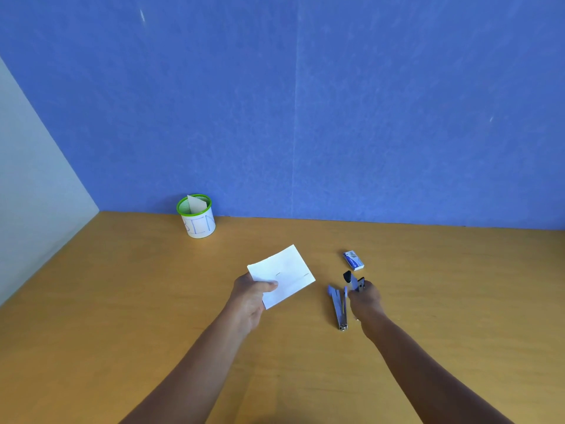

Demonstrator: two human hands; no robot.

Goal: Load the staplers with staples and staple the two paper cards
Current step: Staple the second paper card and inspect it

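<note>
My left hand (249, 298) pinches the near left corner of the white paper cards (286, 272), thumb on top, holding them just above the wooden table (153, 301). Two short staple marks show on the top card. To the right my right hand (365, 301) grips a black stapler (353, 281), whose front end sticks up past my fingers. A blue and silver stapler (338, 306) lies swung open on the table, just left of my right hand. A small blue and white staple box (353, 260) lies behind the staplers.
A white cup with a green rim (198, 218), with a folded paper standing in it, stands at the back left by the blue wall (305, 117). A pale wall borders the table on the left.
</note>
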